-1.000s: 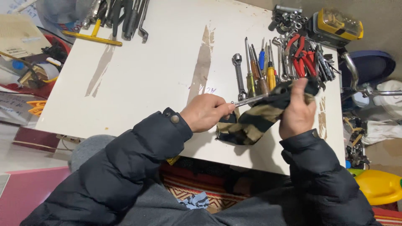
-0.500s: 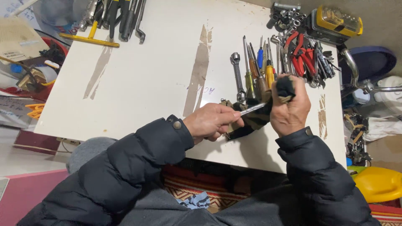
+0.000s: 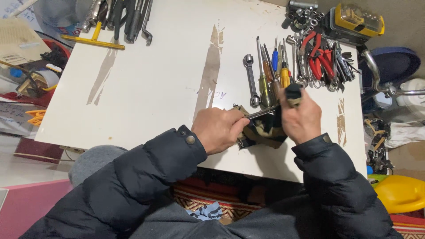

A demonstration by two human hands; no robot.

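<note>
My left hand [image 3: 219,128] grips one end of a slim metal wrench [image 3: 262,112] near the front edge of a white table [image 3: 168,75]. My right hand [image 3: 301,117] is closed around a dark camouflage cloth [image 3: 263,130] bunched over the wrench's other end, with a cloth tuft sticking up past my fingers. Just beyond my hands lie a combination wrench [image 3: 251,79] and a row of screwdrivers [image 3: 272,71].
Red-handled pliers [image 3: 318,59] and more wrenches pile at the table's right side, with a yellow case [image 3: 358,20] behind. Dark tools and a yellow bar [image 3: 95,40] lie at the back left. Clutter stands off both table sides.
The cloth, spread out between my hands a second ago, is now bunched tightly in my right hand. My right hand has slid along the wrench toward its far end.
</note>
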